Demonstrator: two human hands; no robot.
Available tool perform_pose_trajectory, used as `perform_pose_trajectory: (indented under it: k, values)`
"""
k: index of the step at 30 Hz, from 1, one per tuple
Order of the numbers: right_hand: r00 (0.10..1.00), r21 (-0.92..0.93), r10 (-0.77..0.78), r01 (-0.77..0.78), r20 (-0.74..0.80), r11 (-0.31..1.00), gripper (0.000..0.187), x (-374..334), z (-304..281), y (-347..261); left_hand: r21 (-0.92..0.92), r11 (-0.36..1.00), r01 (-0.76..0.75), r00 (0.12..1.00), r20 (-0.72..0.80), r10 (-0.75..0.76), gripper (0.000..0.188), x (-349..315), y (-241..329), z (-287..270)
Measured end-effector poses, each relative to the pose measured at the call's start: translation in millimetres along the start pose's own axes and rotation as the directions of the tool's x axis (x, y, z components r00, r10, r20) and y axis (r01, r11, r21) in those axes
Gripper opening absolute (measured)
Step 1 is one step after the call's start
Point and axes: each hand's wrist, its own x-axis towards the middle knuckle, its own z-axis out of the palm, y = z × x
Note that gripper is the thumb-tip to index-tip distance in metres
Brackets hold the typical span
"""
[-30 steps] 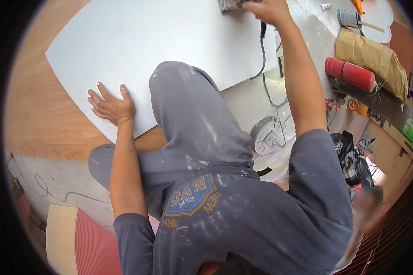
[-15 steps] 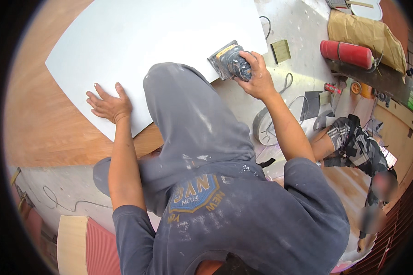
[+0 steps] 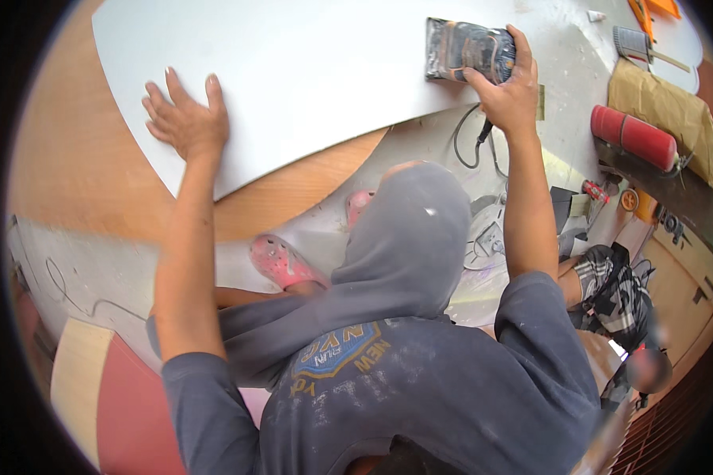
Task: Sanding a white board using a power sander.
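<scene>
Pressing flat with fingers spread, the left hand [image 3: 186, 119] steadies the white panel [image 3: 309, 71]; the right hand [image 3: 505, 89] clasps the electric sander [image 3: 467, 51] onto its surface.

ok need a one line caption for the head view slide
Right hand grips a sander on a white board while the left hand presses it flat.

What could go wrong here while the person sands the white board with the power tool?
1. The black cord loops just below the grey electric sander; it might snag on the edge of the large white flat board.
2. The sander sits near that edge, so it could tip off.
3. Only the left hand, spread flat, steadies the board, which may shift.
</scene>
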Motion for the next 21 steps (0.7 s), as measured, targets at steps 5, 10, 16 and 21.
perform_pose_trajectory:
  k: [5,10,16,21]
  values:
    - [0.943,0.019,-0.332,0.331,0.036,0.943,0.085,-52.8,33.6,-52.7,0.149,0.987,-0.051,0.996,-0.065,0.061,0.079,11.9,-28.7,-15.1]
    - [0.897,0.01,-0.398,0.404,0.193,0.915,0.085,-59.0,21.9,-42.4,0.345,0.8,-0.492,0.87,0.227,0.437,0.063,33.3,-59.9,-56.6]
    - [0.937,-0.035,-0.306,0.316,0.167,0.948,0.093,-31.8,9.4,-17.3,0.122,0.934,-0.337,0.803,0.555,0.218,0.061,53.2,-82.1,-91.0]
    - [0.867,-0.093,-0.392,0.437,0.307,0.895,0.097,-19.0,-1.8,-16.3,0.033,0.968,-0.25,0.77,0.612,0.179,0.088,96.8,-61.3,-113.8]
